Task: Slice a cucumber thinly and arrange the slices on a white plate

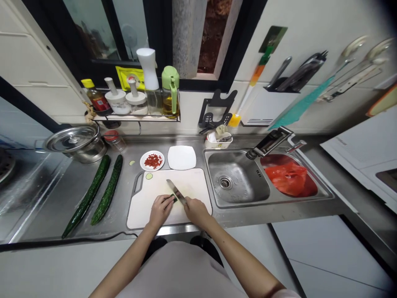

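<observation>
On the white cutting board (192, 186) my left hand (160, 209) presses down on a short green cucumber piece (173, 198), fingers curled over it. My right hand (195, 211) grips the handle of a knife (175, 191), whose blade lies across the cucumber piece right beside my left fingertips. A single cucumber slice (149, 176) lies near the board's top left corner.
Two whole cucumbers (99, 190) lie on the steel counter left of the board. Behind the board stand a small plate of red bits (152, 161) and a white square plate (181, 157). A sink (235, 178) with a red bag (287, 178) is to the right; a lidded pot (76, 142) to the left.
</observation>
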`<move>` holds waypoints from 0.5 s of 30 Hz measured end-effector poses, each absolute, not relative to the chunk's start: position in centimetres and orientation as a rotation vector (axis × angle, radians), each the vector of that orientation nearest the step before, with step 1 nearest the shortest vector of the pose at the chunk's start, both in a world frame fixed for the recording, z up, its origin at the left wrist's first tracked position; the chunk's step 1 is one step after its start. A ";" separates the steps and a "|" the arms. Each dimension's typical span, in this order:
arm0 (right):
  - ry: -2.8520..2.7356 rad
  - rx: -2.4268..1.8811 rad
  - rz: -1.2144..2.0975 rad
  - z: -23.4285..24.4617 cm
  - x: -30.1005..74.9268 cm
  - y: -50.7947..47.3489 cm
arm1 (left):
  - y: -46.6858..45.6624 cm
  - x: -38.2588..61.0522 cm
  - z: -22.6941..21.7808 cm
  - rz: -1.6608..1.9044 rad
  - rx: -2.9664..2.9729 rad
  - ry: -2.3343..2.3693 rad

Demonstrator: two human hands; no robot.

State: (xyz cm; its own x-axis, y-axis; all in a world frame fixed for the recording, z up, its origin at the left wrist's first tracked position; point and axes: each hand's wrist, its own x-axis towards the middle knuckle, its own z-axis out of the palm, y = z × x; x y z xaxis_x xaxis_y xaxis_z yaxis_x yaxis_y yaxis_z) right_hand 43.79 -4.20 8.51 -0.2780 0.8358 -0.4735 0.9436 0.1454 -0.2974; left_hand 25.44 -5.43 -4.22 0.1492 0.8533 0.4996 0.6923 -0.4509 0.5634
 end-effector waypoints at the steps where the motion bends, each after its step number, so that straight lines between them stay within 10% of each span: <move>1: 2.220 1.746 -0.814 8.5 43.7 -4.3 | -5.5 25.5 -4.3 1.189 2.233 1.517; 15: 2.215 1.702 -0.751 7.8 43.3 -5.0 | -5.8 25.6 -4.6 1.161 2.301 1.538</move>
State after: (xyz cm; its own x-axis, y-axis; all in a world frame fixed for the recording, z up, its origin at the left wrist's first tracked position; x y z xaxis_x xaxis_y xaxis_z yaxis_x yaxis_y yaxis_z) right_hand 43.34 -5.03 7.78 -0.2873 0.8233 -0.4895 0.9512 0.1854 -0.2466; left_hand 25.62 -5.76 -4.63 0.1793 0.8360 0.5186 0.7277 -0.4674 0.5019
